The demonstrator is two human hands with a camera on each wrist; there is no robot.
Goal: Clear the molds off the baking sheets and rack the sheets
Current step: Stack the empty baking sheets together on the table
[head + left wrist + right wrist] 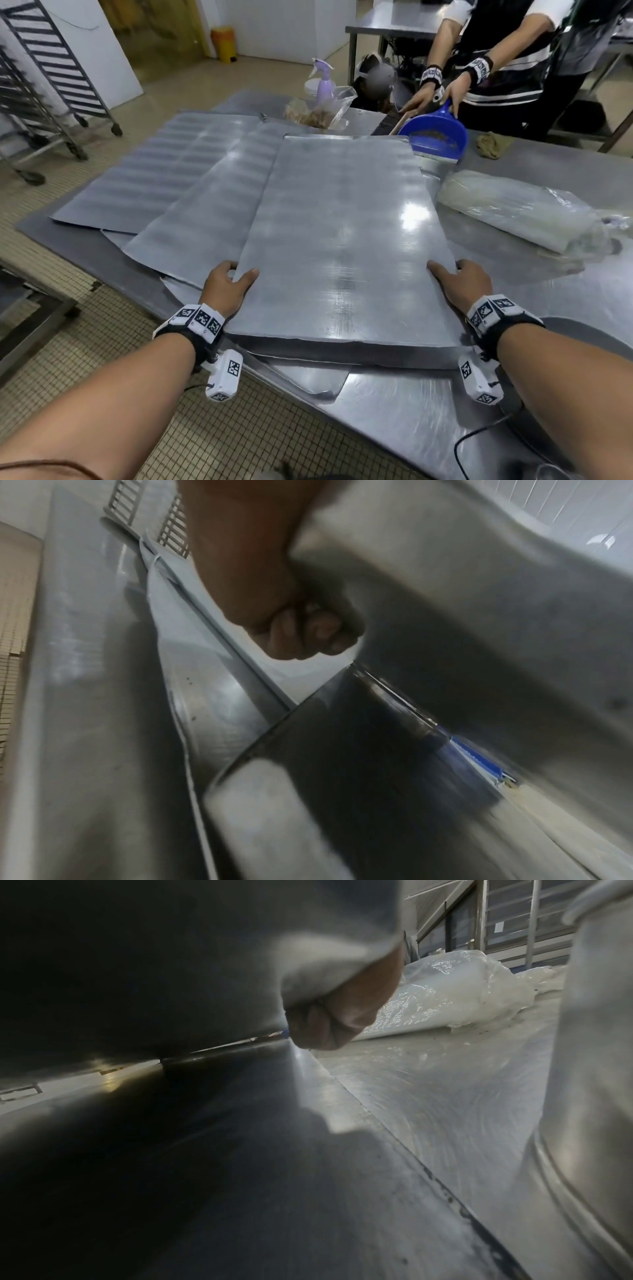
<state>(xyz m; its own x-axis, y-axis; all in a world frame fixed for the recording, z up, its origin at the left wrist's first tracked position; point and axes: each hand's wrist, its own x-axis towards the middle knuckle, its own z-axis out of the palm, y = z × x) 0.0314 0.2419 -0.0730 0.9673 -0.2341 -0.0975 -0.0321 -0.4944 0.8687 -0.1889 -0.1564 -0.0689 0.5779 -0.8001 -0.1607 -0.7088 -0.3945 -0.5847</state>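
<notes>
Your left hand (224,282) and right hand (460,282) grip the top baking sheet (342,240) at its 9 and 3 o'clock edges — near end raised off the bench (565,178), above other sheets (191,219).

A steel table (428,411) stands on a beige tiled floor (102,342); white walls (274,27) behind, a wheeled rack (44,85) at left.

left hand (226,286): fingers curled, gripping | right hand (460,284): fingers curled, gripping
</notes>
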